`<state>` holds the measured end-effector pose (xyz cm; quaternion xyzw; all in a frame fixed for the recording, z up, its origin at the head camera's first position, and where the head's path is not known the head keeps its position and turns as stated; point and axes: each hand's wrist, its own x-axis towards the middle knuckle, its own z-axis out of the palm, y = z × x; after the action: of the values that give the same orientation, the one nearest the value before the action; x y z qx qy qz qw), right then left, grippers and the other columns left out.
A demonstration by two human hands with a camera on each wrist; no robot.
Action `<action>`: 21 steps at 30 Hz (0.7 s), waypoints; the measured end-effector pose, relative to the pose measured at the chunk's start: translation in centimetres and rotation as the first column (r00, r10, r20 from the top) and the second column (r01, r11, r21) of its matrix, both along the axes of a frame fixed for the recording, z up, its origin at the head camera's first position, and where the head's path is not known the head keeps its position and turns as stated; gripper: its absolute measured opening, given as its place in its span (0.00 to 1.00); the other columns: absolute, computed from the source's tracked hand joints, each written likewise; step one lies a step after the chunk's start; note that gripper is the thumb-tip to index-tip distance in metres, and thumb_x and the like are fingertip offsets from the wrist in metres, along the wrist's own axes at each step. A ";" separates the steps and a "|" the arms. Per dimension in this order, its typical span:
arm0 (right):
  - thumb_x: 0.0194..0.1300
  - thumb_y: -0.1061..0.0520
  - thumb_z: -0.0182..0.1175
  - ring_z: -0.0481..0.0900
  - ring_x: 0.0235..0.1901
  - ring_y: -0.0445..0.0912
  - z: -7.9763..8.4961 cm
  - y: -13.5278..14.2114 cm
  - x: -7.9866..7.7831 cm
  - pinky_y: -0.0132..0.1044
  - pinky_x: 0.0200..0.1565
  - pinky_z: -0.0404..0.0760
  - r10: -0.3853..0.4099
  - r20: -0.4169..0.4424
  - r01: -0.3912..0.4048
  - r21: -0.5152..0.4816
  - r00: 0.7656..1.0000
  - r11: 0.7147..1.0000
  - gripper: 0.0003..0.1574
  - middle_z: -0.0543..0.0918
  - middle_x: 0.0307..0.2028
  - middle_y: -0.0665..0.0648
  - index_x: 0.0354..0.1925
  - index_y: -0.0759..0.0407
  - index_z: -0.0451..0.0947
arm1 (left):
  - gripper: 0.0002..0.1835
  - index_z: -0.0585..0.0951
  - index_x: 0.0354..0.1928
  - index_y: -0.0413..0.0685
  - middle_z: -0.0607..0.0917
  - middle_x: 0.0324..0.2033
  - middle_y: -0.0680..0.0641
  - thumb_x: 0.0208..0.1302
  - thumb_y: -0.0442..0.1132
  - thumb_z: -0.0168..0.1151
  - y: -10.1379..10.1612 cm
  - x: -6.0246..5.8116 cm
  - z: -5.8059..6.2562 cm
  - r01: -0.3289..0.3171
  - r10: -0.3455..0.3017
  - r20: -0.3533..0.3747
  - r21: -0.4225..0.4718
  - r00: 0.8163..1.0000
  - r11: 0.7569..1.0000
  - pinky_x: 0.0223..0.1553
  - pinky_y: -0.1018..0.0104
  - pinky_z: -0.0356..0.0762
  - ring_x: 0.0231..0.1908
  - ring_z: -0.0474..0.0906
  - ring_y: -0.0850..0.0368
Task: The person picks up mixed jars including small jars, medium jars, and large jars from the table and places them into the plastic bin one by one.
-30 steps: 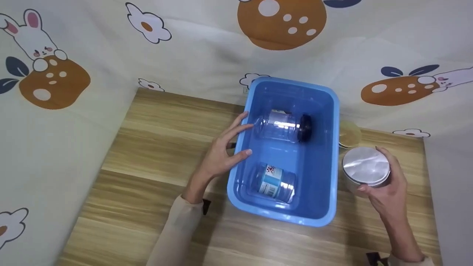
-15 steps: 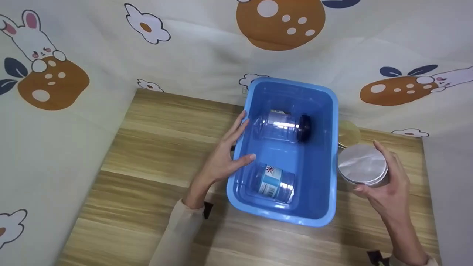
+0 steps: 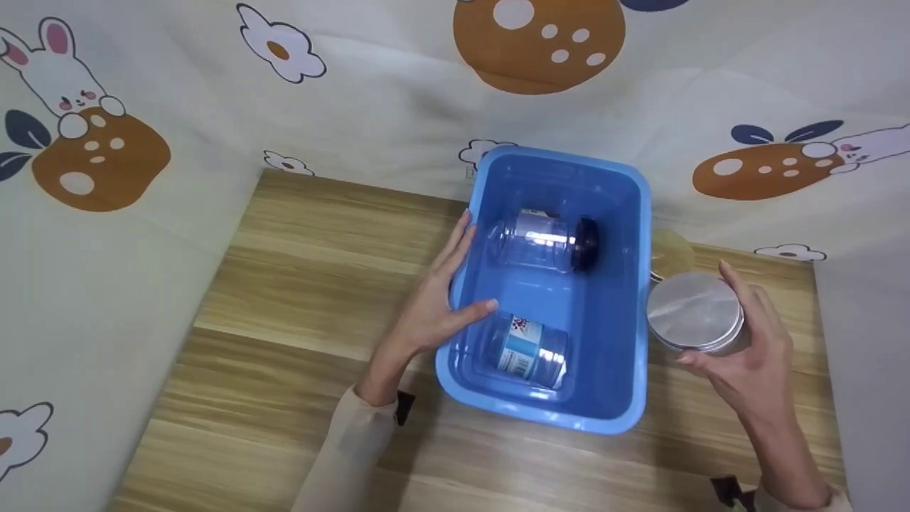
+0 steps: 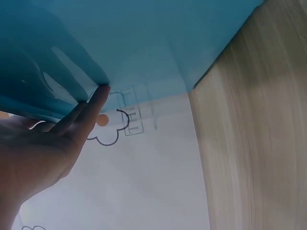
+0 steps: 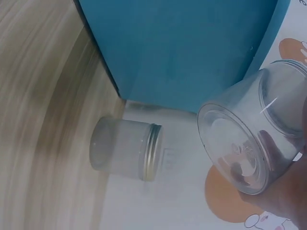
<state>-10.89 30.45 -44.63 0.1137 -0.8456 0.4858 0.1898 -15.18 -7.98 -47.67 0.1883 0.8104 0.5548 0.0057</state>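
Observation:
My right hand (image 3: 757, 348) grips a clear plastic jar (image 5: 240, 139) with a silver lid (image 3: 693, 311). In the head view the jar overlaps the right rim of a blue plastic bin (image 3: 540, 419); the right wrist view shows it raised off the tabletop. At the bin's left side my left hand (image 3: 434, 306) rests with fairly straight fingers (image 4: 91, 112) along the outer wall, its thumb reaching over the rim. Inside the bin, a clear jar with a dark lid (image 3: 544, 242) lies on its side. Nearer me lies another clear jar with a blue-and-white label (image 3: 530, 352).
Beyond the held jar, a clear jar with a gold lid (image 5: 127, 148) stands on the wood-grain tabletop (image 3: 306, 284), close to the bin's right wall. A printed cloth (image 3: 398, 92) with rabbits and oranges hangs behind and at the sides.
My right hand has brought the silver-lidded jar left and slightly farther away, up to the bin's rim. My left fingers have slid off the rim to its outside; the thumb reaches further in.

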 end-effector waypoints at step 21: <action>0.15 0.55 0.89 0.71 0.52 0.42 4.1 -3.0 -0.8 0.19 0.52 0.66 0.021 0.006 -0.022 0.276 1.000 0.961 0.78 0.78 0.55 0.63 0.71 0.53 0.68 | 0.54 0.52 0.78 0.50 0.45 0.79 0.51 0.55 0.52 0.72 -0.1 -0.1 -0.5 0.024 -0.023 -0.013 0.099 1.000 0.995 0.70 0.47 0.57 0.76 0.43 0.54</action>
<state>-11.70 27.46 -40.50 0.1477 -0.9040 0.3654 0.1656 -15.30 -8.03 -48.19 0.2012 0.7796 0.5931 -0.0017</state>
